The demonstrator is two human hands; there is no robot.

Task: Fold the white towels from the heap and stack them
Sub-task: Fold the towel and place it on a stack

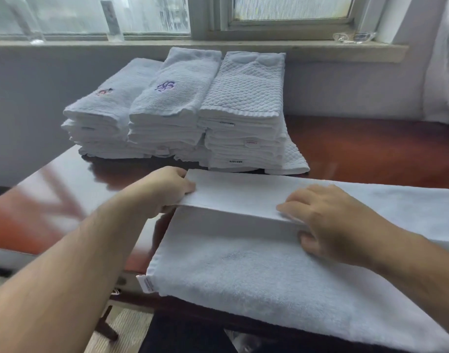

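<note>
1. The white towel (243, 276) is laid on the worktop (371, 149) under both hands.
2. Its raised flap is gripped by the left hand (167, 189) and pinched by the right hand (330, 220).
3. Folded stacks (182, 110) are set just beyond the left hand.

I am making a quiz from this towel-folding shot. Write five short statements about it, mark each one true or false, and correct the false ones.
1. Three stacks of folded towels stand behind the towel being folded. True.
2. Both hands are off that towel. False: the left hand grips the left end of the folded flap, and the right hand pinches its near edge.
3. The top towel of the middle stack bears purple embroidery. True.
4. The stack on the right is topped by a smooth towel. False: the top towel of the right stack has a diamond texture.
5. The towel lies on the floor. False: it lies on the brown table.
</note>
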